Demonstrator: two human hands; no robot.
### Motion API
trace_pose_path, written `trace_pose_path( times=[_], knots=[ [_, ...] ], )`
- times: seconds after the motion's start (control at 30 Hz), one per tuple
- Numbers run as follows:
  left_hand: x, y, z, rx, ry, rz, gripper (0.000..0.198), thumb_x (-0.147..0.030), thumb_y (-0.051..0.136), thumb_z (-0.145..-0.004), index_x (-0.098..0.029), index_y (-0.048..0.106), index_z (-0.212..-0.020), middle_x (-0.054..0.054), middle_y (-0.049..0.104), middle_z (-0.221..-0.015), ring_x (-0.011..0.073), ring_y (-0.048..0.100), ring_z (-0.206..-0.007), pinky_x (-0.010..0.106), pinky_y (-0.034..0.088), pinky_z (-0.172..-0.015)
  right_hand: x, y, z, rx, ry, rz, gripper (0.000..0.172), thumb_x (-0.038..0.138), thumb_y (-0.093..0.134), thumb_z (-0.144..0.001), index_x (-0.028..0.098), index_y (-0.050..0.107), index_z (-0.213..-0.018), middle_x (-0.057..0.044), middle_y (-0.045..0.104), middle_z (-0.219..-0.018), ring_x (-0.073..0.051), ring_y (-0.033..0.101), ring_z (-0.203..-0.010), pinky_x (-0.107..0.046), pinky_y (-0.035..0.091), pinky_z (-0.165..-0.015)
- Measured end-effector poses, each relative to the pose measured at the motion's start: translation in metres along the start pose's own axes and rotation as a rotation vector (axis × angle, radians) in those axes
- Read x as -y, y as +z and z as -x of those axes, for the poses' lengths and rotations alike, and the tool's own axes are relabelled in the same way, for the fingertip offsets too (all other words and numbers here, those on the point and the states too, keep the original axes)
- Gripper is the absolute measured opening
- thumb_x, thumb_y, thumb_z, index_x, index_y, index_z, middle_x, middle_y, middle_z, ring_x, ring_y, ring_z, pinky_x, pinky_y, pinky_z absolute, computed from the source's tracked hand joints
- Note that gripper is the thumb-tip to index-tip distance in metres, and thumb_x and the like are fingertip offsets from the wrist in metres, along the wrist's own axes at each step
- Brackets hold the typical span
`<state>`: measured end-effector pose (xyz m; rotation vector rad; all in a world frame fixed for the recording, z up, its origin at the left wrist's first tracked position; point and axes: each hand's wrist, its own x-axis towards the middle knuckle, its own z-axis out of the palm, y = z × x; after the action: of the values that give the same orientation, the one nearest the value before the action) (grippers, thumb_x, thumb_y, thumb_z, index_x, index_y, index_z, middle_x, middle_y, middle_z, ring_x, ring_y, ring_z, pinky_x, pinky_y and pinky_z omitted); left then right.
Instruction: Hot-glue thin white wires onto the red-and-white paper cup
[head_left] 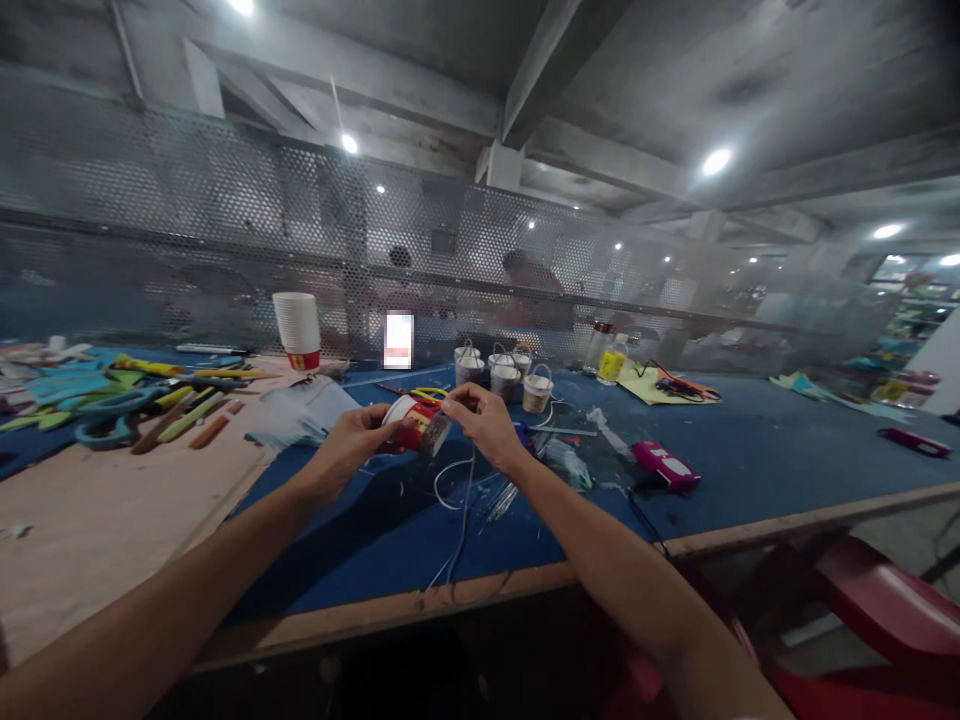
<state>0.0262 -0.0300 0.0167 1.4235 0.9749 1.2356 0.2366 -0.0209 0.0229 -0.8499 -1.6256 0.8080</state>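
Note:
A red-and-white paper cup (412, 424) is tilted on its side above the blue tabletop. My left hand (351, 446) grips it by the rim end, thumb on the near side. My right hand (486, 422) is closed in a pinch beside the cup's other end; whatever lies between its fingertips is too small to make out. Behind the hands are yellow-handled pliers (429, 393) and several small grey cups with looped wire handles. Of these, a brownish one (537, 392) stands nearest the right hand. Thin wires (504, 500) lie loose below.
A stack of white paper cups (297, 325) stands at the back left. Scissors (112, 420) and other tools clutter the left side. To the right lie a magenta box (666, 466) and a yellow bottle (613, 360). A perforated metal screen (450, 235) rises behind the table.

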Motion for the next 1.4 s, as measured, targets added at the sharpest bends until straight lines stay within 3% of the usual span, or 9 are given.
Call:
trace_pose_path(
  times=[0.23,0.77,1.23,1.4],
  knots=[
    [0.004,-0.003,0.000,0.069,0.000,-0.040,0.032,-0.044,0.089,-0.073,-0.020,0.084,-0.094,0.007,0.081,-0.088,0.0209,0.072,-0.076,0.031,0.056,-0.071,-0.008,-0.001,-0.004,-0.028,-0.037,0.035,0.029,0.047,0.071,-0.085,0.019,0.069,-0.089,0.000,0.068,-0.079,-0.015,0.062,-0.074,-0.027,0.048,-0.071],
    [-0.007,0.001,0.006,0.110,0.008,-0.056,0.028,-0.044,0.086,-0.075,-0.019,0.082,-0.089,0.006,0.079,-0.085,0.0192,0.069,-0.074,0.030,0.055,-0.070,-0.010,-0.002,-0.004,-0.062,0.020,0.117,0.024,0.042,0.070,-0.083,0.018,0.069,-0.086,0.000,0.070,-0.078,-0.016,0.063,-0.074,-0.027,0.048,-0.070],
    [-0.010,0.006,0.011,0.101,0.046,-0.026,0.028,-0.042,0.088,-0.072,-0.019,0.084,-0.087,0.009,0.080,-0.084,0.0218,0.069,-0.072,0.031,0.054,-0.068,-0.010,-0.002,-0.005,-0.026,0.095,0.143,0.016,0.036,0.072,-0.082,0.020,0.068,-0.081,0.002,0.067,-0.074,-0.016,0.062,-0.074,-0.026,0.048,-0.071],
    [-0.004,0.002,0.007,0.084,0.032,-0.009,0.034,-0.042,0.089,-0.073,-0.018,0.084,-0.097,0.009,0.081,-0.091,0.0226,0.071,-0.076,0.032,0.056,-0.070,-0.015,-0.005,-0.008,-0.031,0.124,0.086,0.022,0.040,0.072,-0.081,0.018,0.067,-0.085,0.002,0.066,-0.073,-0.014,0.060,-0.070,-0.025,0.046,-0.067]
  ],
)
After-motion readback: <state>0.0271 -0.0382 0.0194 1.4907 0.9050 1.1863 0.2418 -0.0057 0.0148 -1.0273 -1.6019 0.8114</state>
